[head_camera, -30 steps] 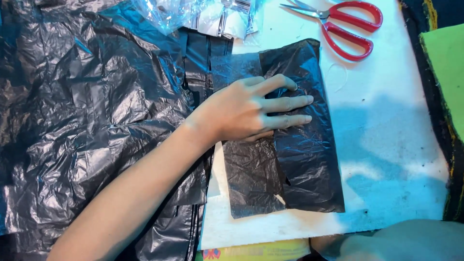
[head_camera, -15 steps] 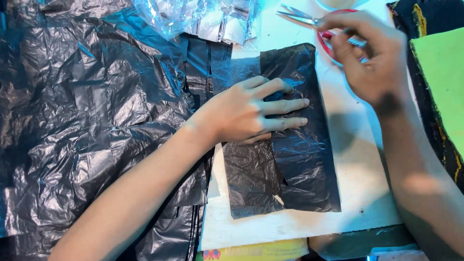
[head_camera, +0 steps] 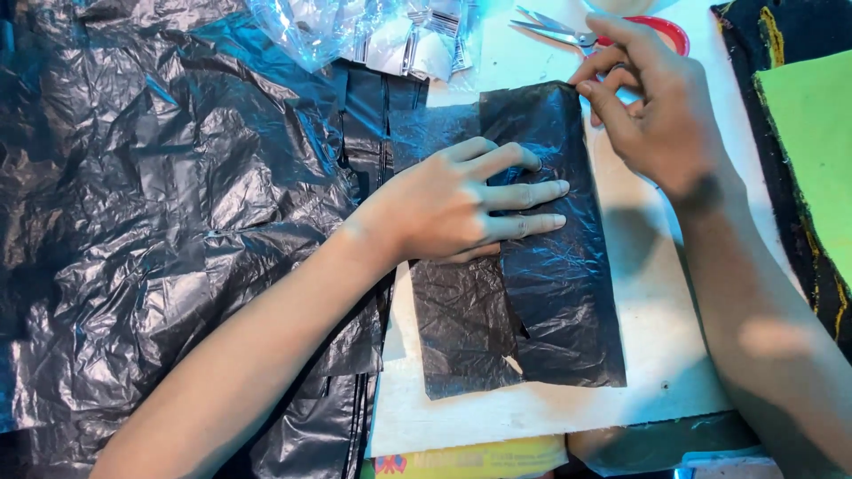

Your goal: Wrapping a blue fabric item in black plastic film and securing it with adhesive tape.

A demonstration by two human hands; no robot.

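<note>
in the head view, the left hand (head_camera: 453,206) lies flat, palm down and fingers spread, on a folded rectangular piece of black plastic film (head_camera: 532,293), pressing it against the white board (head_camera: 657,355) beneath; it grips nothing. that folded piece sits in the middle of the board, its long side running away from the camera, with a lighter, duller strip on its left part and a small tear showing white near the lower edge. the right hand (head_camera: 652,106) is at the far right corner of the piece, fingers curled over the red-handled metal scissors (head_camera: 568,31); the hand hides most of the handles, so whether the fingers are closed through the loops cannot be told, only that they are bent around that spot. the scissor blades point left, and only a curve of red handle shows past the knuckles. a large crumpled sheet of black plastic (head_camera: 169,222) fills the left side and runs out of the frame. a clear plastic bag (head_camera: 355,35) holding small white packets is cut off at the top edge. a lime green sheet (head_camera: 816,133) lies on dark cloth at the right edge, partly out of view.
</note>
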